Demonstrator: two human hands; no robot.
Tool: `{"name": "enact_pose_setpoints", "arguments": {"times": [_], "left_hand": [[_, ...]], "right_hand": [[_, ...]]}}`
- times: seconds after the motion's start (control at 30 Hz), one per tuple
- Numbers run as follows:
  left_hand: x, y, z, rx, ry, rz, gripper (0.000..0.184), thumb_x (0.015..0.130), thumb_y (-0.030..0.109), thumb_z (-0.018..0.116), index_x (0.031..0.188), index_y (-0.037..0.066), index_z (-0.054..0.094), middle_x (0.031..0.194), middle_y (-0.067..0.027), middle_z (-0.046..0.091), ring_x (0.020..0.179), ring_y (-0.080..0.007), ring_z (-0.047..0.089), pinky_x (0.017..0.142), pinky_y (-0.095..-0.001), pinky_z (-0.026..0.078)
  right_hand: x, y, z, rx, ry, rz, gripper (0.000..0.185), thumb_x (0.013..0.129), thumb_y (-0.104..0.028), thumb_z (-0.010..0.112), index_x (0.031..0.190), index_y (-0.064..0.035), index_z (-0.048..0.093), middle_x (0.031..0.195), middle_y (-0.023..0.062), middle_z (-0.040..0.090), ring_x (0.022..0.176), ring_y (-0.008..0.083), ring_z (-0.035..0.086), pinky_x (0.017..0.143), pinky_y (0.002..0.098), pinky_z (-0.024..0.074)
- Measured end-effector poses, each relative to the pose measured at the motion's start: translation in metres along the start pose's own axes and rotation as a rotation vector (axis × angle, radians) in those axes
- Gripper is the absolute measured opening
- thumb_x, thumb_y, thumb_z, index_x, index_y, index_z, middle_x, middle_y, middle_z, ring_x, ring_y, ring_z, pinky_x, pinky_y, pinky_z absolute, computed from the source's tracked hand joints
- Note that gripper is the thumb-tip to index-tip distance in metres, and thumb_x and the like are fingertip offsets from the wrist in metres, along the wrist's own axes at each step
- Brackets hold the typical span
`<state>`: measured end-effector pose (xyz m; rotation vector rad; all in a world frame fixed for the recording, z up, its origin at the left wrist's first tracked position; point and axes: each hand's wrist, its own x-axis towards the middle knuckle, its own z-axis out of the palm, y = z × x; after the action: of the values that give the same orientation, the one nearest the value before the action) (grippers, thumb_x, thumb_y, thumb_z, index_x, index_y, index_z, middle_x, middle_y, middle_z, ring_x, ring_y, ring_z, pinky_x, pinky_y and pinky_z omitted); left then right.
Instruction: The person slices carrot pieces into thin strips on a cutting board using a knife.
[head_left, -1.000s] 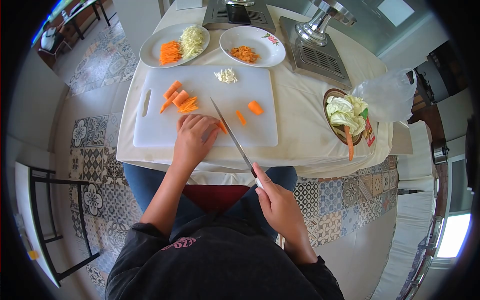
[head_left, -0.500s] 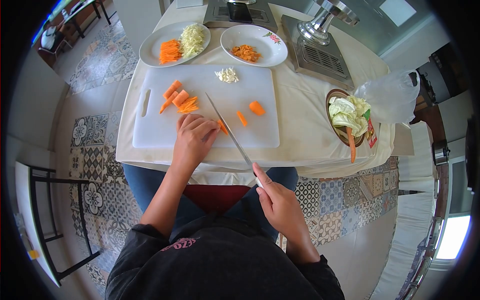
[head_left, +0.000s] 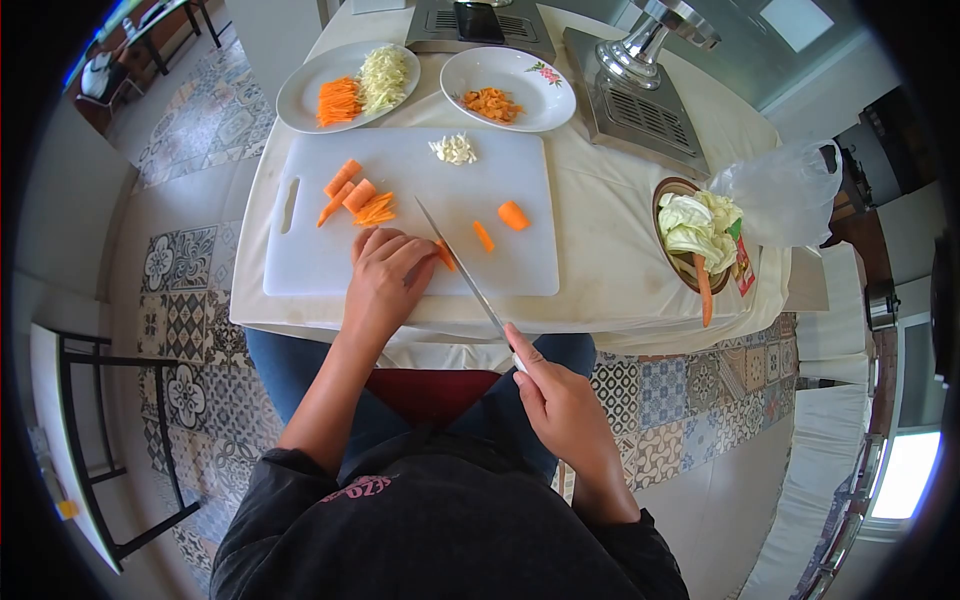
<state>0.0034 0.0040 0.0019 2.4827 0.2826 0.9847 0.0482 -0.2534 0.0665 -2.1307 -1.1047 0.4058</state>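
My left hand (head_left: pixel 388 272) is closed, fingers curled over a carrot piece (head_left: pixel 446 256) near the front of the white cutting board (head_left: pixel 330 262). Only the piece's right end shows beside my fingertips. My right hand (head_left: pixel 552 394) grips a kitchen knife (head_left: pixel 462 264) by its handle; the blade slants up and left across the board, close along that end. Behind my left hand lie carrot sticks (head_left: pixel 375 209) and several carrot chunks (head_left: pixel 343 180). A carrot slice (head_left: pixel 483 236) and a stubby chunk (head_left: pixel 513 215) rest right of the blade. Chopped garlic-like bits (head_left: pixel 454 149) sit at the back.
Beyond the board stand an oval plate (head_left: pixel 296 104) of shredded carrot and cabbage and a flowered plate (head_left: pixel 540 112) with carrot peelings. A bowl (head_left: pixel 662 230) of cabbage and carrot is at right, near a plastic bag (head_left: pixel 790 190). Metal stoves (head_left: pixel 640 120) line the back.
The knife blade has shifted very slightly to the right and down beside the carrot piece. My left hand stays in nearly the same place.
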Motion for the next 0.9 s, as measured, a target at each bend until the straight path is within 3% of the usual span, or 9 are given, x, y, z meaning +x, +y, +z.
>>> {"name": "enact_pose_setpoints", "arguments": {"times": [0.1, 0.4, 0.9], "left_hand": [[-0.0006, -0.0033, 0.0001, 0.016, -0.004, 0.024, 0.015, 0.080, 0.008, 0.077, 0.093, 0.009, 0.072, 0.094, -0.0018, 0.073, 0.095, -0.0229, 0.065, 0.098, -0.0408, 0.043], [-0.0019, -0.0037, -0.0017, 0.070, -0.037, 0.078, 0.011, 0.085, 0.013, 0.075, 0.095, 0.011, 0.071, 0.092, 0.0000, 0.071, 0.097, -0.0199, 0.064, 0.106, -0.0491, 0.039], [-0.0012, -0.0005, -0.0009, 0.099, -0.005, 0.067, 0.012, 0.085, 0.018, 0.076, 0.093, 0.011, 0.071, 0.090, 0.0018, 0.071, 0.092, -0.0185, 0.063, 0.104, -0.0466, 0.041]], "right_hand": [[0.0003, 0.0000, -0.0009, -0.020, -0.005, 0.000, 0.057, 0.099, -0.010, 0.057, 0.154, -0.0168, 0.042, 0.073, 0.0157, 0.060, 0.068, 0.0344, 0.060, 0.065, 0.0472, 0.0470], [0.0006, -0.0011, -0.0002, 0.006, 0.054, -0.030, 0.057, 0.099, -0.010, 0.057, 0.153, -0.0168, 0.043, 0.072, 0.0155, 0.059, 0.068, 0.0341, 0.060, 0.065, 0.0466, 0.0475], [0.0038, -0.0017, 0.0016, -0.008, 0.005, -0.018, 0.057, 0.099, -0.009, 0.057, 0.153, -0.0158, 0.043, 0.071, 0.0161, 0.059, 0.067, 0.0344, 0.059, 0.065, 0.0471, 0.0468]]}}
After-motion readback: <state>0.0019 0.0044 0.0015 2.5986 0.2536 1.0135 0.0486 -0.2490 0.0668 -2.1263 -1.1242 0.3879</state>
